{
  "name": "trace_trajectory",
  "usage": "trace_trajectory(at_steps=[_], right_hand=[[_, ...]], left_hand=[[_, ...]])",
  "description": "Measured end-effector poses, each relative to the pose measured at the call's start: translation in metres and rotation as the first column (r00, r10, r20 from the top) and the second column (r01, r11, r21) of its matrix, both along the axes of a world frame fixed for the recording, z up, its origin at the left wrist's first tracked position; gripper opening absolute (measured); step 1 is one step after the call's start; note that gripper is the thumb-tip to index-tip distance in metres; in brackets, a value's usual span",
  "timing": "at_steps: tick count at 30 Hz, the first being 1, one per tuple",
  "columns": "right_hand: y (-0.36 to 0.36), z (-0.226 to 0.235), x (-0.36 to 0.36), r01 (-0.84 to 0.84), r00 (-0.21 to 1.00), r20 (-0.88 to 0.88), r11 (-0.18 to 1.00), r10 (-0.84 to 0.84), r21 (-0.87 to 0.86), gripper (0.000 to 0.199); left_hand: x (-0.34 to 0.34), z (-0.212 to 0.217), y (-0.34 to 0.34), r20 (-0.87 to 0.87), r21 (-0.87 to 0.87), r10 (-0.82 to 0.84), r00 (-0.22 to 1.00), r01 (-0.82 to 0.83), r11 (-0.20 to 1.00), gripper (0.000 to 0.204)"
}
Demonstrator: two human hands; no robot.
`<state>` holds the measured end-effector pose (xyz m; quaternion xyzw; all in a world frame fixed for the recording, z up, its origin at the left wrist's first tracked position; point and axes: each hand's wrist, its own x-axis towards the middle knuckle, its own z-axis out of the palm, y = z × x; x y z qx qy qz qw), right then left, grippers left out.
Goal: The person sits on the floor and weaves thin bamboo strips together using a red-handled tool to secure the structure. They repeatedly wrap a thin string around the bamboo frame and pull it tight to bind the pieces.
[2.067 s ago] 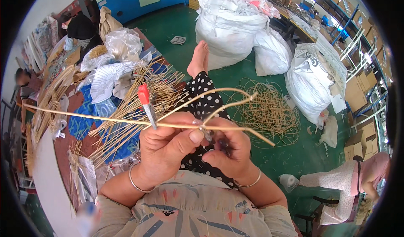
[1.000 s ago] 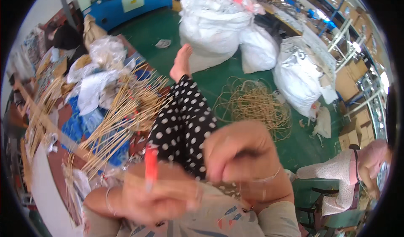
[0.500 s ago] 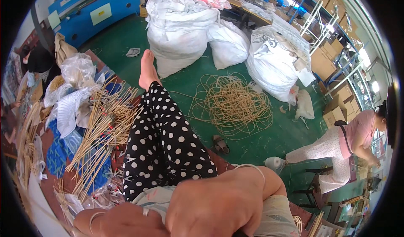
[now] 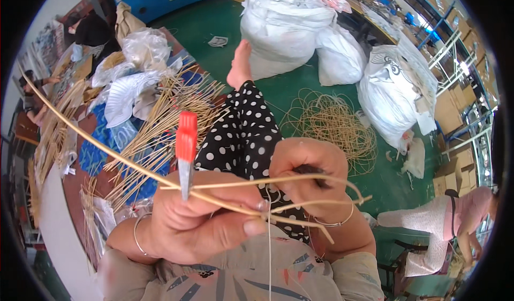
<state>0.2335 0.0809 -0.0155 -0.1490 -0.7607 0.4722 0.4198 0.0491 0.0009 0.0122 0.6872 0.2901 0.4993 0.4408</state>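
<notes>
My left hand (image 4: pixel 214 221), closed, pinches several thin tan cane strips in front of my lap. One long cane strip (image 4: pixel 101 147) curves from that hand to the upper left. Across the strips beside my left fingers stands a metal clip with a red plastic end (image 4: pixel 186 140). At the right the strips form a narrow loop (image 4: pixel 350 187) with short loose ends. A white thread (image 4: pixel 270 263) hangs down from the left fingertips. My right hand (image 4: pixel 316 162) is curled into a fist behind the loop. Something dark shows inside it, its kind hidden.
Bundled cane sticks (image 4: pixel 155 135) lie on a low surface at left among plastic bags. A tangled cane coil (image 4: pixel 332 127) rests on the green floor beyond my legs (image 4: pixel 243 135). Large white sacks (image 4: pixel 284 33) stand farther back. A person in pink (image 4: pixel 471 221) bends at right.
Both hands have come up and apart from low at my lap. The cane strips, red-ended clip and thread now show. The view has shifted, so the surroundings appear farther right.
</notes>
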Motion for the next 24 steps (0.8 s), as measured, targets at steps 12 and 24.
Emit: trace_trajectory(at_steps=[12, 24], right_hand=[[-0.009, -0.015, -0.016, -0.212, 0.941, -0.287, 0.973, 0.179, -0.087, 0.012], [-0.012, -0.022, -0.007, -0.39, 0.885, -0.433, 0.778, 0.169, -0.493, 0.027]], left_hand=[[0.008, -0.004, -0.004, 0.255, -0.207, 0.078, 0.964, -0.025, 0.978, 0.018], [0.009, -0.006, -0.005, 0.286, -0.283, 0.107, 0.952, -0.023, 0.959, 0.015]])
